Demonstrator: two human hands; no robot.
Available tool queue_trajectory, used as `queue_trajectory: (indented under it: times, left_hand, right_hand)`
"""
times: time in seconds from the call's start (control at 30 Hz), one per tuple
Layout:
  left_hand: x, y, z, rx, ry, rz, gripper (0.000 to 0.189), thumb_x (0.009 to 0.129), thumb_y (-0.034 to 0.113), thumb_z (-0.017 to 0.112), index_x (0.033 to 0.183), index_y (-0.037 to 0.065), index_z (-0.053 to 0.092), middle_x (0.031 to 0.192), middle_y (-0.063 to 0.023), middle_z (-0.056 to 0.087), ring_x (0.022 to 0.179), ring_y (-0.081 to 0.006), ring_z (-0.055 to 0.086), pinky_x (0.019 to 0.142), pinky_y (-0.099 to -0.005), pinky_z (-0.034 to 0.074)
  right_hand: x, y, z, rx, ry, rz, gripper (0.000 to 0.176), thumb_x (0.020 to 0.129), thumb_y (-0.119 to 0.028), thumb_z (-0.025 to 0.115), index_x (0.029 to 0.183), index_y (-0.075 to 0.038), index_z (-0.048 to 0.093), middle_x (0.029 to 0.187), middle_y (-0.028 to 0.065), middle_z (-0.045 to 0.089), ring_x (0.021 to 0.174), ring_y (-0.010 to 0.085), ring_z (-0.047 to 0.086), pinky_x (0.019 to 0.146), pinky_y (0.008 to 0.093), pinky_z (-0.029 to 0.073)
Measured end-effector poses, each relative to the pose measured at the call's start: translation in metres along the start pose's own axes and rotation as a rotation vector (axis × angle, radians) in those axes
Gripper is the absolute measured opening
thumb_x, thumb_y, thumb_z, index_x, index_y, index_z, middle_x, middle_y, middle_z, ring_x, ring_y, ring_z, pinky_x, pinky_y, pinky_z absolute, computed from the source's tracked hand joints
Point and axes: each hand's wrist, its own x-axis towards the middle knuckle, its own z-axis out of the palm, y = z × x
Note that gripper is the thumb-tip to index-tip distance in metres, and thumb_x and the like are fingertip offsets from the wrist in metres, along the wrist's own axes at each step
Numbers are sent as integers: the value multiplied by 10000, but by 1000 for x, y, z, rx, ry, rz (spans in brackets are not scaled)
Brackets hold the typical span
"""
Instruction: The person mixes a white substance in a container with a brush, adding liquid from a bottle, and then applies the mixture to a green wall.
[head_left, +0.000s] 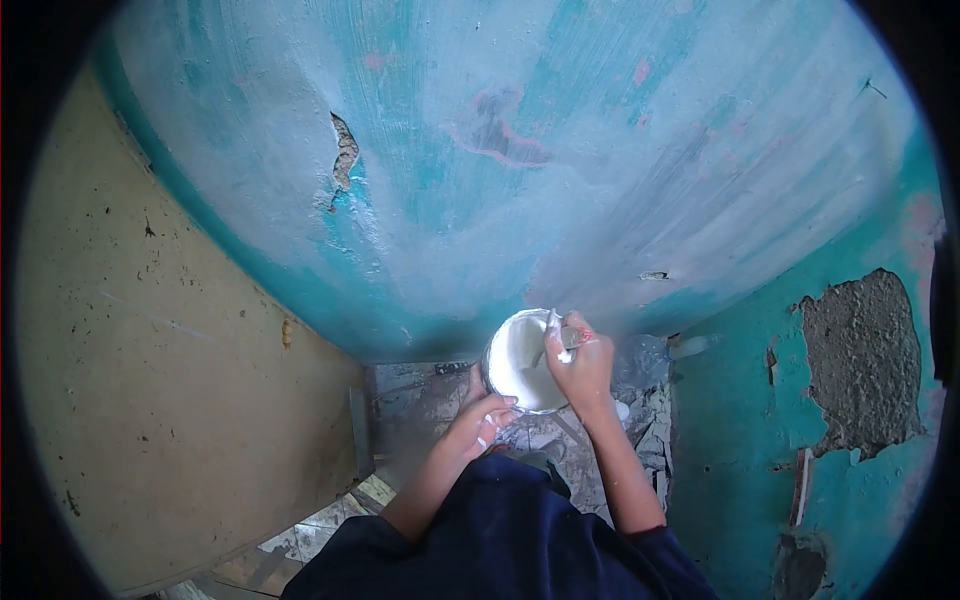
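Observation:
A round white container (pixel 515 350) with pale, creamy stuff inside is held in front of the body, close to the wall. My left hand (pixel 478 420) grips its lower left side, thumb on the rim, with white smears on the skin. Over the right side of the container is my right hand (pixel 582 362), its fingers closed round a small tool (pixel 571 338) whose far end I cannot make out. White stuff marks the right fingers too.
A teal wall (pixel 420 200) with whitish streaks and a chipped hole stands ahead. On the right, another teal wall (pixel 740 400) has a large patch of bare plaster (pixel 865 365). A beige panel (pixel 180 380) stands at left. Debris litters the floor (pixel 405 400).

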Motion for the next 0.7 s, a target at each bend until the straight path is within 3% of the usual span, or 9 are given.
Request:
queue_trajectory:
  times: [0.13,0.27,0.33,0.47,0.53,0.63,0.7]
  left_hand:
    - [2,6,-6,35,32,68,844,786,-25,546,1487,193,129,1351,-121,412,1175,-255,524,922,-400,493]
    - [6,6,-7,71,21,88,839,784,-20,551,1482,193,138,1348,-119,414,1160,-252,529,906,-393,501]
    - [4,6,-1,37,-7,27,853,809,-50,562,1481,212,107,1340,-123,421,1140,-221,539,906,-370,499]
    - [1,3,0,-3,-9,16,856,803,-52,564,1480,210,110,1336,-127,423,1135,-222,541,904,-377,500]
    - [0,6,-3,-5,24,23,858,799,-46,573,1479,210,117,1330,-123,427,1131,-218,541,899,-369,499]
    - [4,8,-11,22,17,62,859,796,-41,579,1479,211,122,1332,-119,424,1124,-211,542,889,-358,497]
    - [5,8,-9,42,21,57,858,796,-39,581,1479,212,124,1331,-116,424,1118,-206,542,882,-353,496]
  right_hand:
    - [2,2,-19,-254,-57,0,166,848,-154,632,772,-23,564,597,190,563,573,358,620,526,391,461]
    - [-9,0,-9,-111,-73,-3,171,846,-152,630,759,-26,554,576,186,547,564,364,613,525,397,464]
    - [-10,3,4,46,-72,-17,178,784,-174,662,844,-15,609,609,210,596,602,398,633,566,456,504]
    - [0,3,5,1,-12,-14,175,788,-173,661,845,-14,611,600,202,597,603,392,638,569,452,509]
    - [4,4,-5,-182,-33,26,173,791,-170,660,846,-15,610,603,196,597,607,388,642,571,448,510]
    - [-2,-3,-16,-135,-97,45,182,838,-151,629,747,-16,549,611,193,565,584,374,616,541,397,473]
    - [-8,-4,-8,-48,-84,-9,164,836,-147,629,766,-15,561,615,193,570,587,368,624,543,397,474]
